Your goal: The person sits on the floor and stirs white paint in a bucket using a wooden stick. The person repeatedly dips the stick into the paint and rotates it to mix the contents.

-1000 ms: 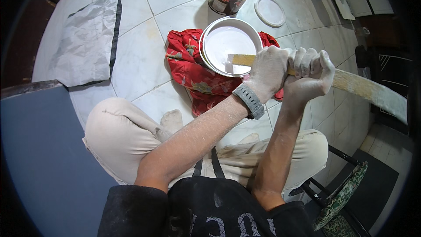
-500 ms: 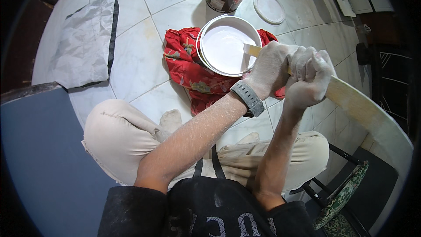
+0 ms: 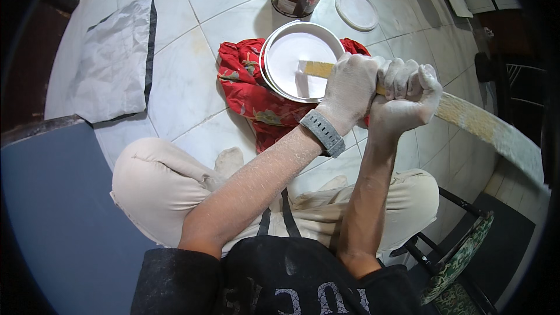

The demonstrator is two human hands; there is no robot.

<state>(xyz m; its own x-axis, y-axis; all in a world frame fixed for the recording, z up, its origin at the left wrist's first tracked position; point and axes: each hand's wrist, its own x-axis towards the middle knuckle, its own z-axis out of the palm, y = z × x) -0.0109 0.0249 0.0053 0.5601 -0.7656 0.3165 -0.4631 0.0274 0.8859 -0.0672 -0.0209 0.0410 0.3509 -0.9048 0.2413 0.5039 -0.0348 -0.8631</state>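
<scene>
A long wooden stick (image 3: 484,121), coated with white at its outer end, runs across in front of me. Dusted white, my left hand (image 3: 351,81) is closed round it near the bucket, below a grey watch (image 3: 322,132) on the wrist. My right hand (image 3: 411,94) is wrapped round the same stick just to the right, the two hands touching. The stick's near end dips into white paint-like liquid (image 3: 286,61) in a white bucket (image 3: 269,76). Under the bucket lies a bunched red flowered cloth (image 3: 242,84).
Beyond the bucket stand an open metal can (image 3: 290,3) and a round white lid (image 3: 357,10). A grey-white sheet (image 3: 114,61) lies at left on the tiled floor (image 3: 201,73). A chair (image 3: 466,254) is at lower right, a blue-grey surface (image 3: 64,210) at lower left.
The stick's dipped end has moved left in the bucket. Both hands have shifted slightly left with it, still gripping, and the stick's long outer part lies at a slightly different angle.
</scene>
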